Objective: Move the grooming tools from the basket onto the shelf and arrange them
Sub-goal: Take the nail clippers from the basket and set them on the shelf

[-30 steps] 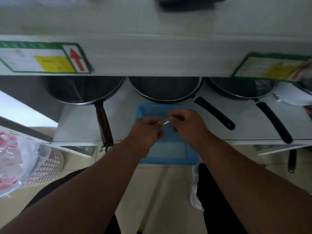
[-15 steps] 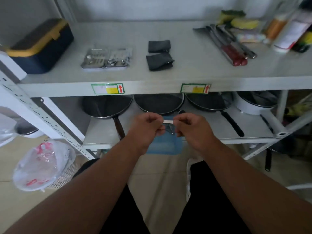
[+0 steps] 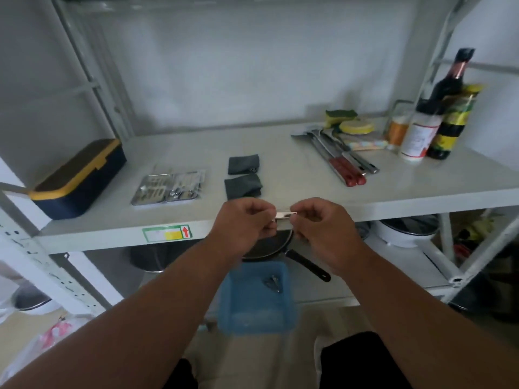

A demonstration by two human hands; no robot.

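Note:
A small flat metal grooming tool (image 3: 286, 215) is held level between my two hands, just in front of the white shelf's (image 3: 280, 164) front edge. My left hand (image 3: 243, 220) pinches its left end and my right hand (image 3: 323, 223) pinches its right end. Below them a blue basket (image 3: 257, 297) stands on the lower level with a small dark metal clipper (image 3: 273, 282) inside. On the shelf lie packaged metal tool sets (image 3: 168, 186) and two dark grey pouches (image 3: 243, 175).
A navy box with a yellow lid (image 3: 77, 178) sits at the shelf's left. Kitchen utensils with red handles (image 3: 341, 158), sponges (image 3: 348, 122) and bottles (image 3: 438, 119) fill the right. Pans (image 3: 269, 245) and a white pot (image 3: 407, 231) sit on the lower level.
My view has lifted from the basket to the upper shelf. Both hands have risen together with the metal tool, from over the basket to the shelf's front edge.

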